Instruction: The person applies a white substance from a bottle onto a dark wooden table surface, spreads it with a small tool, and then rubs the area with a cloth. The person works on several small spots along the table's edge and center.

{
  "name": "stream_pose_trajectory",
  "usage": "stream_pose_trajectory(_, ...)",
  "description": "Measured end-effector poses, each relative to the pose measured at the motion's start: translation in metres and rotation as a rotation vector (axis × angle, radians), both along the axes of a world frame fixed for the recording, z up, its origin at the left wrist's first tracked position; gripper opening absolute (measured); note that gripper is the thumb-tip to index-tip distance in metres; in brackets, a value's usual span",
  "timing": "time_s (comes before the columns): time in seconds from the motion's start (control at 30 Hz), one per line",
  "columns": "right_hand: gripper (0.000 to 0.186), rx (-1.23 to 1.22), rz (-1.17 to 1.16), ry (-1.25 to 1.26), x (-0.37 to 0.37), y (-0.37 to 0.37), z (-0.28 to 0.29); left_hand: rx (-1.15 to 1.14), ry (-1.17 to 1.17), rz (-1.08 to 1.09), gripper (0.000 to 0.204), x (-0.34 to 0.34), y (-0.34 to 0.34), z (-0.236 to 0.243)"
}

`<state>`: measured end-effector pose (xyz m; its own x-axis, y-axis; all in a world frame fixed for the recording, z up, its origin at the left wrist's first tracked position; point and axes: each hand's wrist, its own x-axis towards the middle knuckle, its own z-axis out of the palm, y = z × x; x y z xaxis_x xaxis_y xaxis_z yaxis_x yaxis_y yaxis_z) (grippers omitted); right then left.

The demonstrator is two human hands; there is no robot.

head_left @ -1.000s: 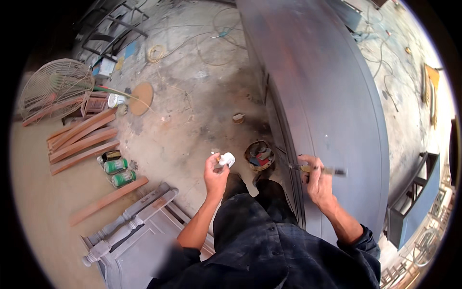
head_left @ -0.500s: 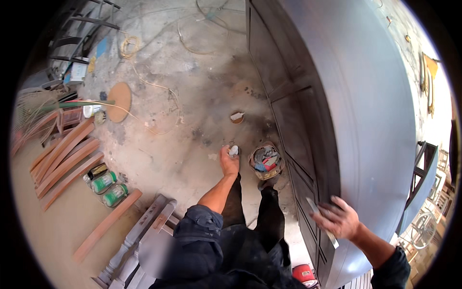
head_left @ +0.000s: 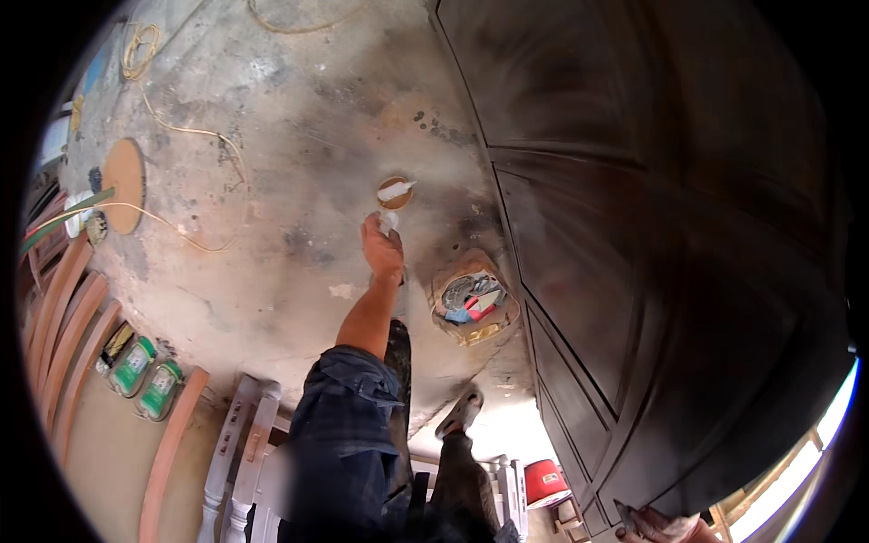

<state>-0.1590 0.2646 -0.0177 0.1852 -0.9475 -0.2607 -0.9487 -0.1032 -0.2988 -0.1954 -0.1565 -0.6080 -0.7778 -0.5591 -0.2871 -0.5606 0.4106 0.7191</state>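
Observation:
My left hand (head_left: 384, 250) is closed on a small white object (head_left: 389, 218), reaching down just short of a round brown lid (head_left: 389, 201) on the floor, which has a white item (head_left: 399, 187) lying across it. My right hand (head_left: 659, 527) is at the bottom right edge against the dark panelled cabinet (head_left: 572, 235), its fingers bent on a thin scraper (head_left: 623, 510), partly cut off by the picture. Below and right of my left hand, beside the cabinet, stands a bag (head_left: 475, 330) holding grey, red and blue bits.
Pinkish wooden slats (head_left: 80, 326) and green-labelled containers (head_left: 133, 366) lie at left, near a round board (head_left: 122, 185) and yellow hose (head_left: 141, 50) on the concrete floor (head_left: 308, 145). Pale turned wooden parts (head_left: 243, 434) and a red bucket (head_left: 546, 481) are at the bottom.
My view has tilted down and forward. My left hand has reached away from me toward the lid; my right hand has moved down to the picture's lower edge along the cabinet.

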Motion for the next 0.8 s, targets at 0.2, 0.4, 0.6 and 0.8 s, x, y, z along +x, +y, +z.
stream_pose_trajectory(0.2,0.017,0.016,-0.440,0.023,0.006,-0.024,-0.001,-0.033,0.010,-0.010,0.049,-0.021,-0.005,-0.052)
stream_pose_trajectory(0.4,0.033,0.062,-0.298,0.215,0.015,-0.026,0.004,0.010,-0.005,-0.083,0.048,-0.019,-0.005,-0.087)
stream_pose_trajectory(0.6,0.032,0.173,-0.360,0.277,0.029,-0.030,0.009,0.005,-0.057,-0.057,0.056,-0.033,-0.017,-0.093)
stream_pose_trajectory(0.8,0.025,0.153,-0.487,-0.032,0.044,0.001,0.013,0.076,-0.041,0.057,0.074,0.021,-0.077,-0.054)
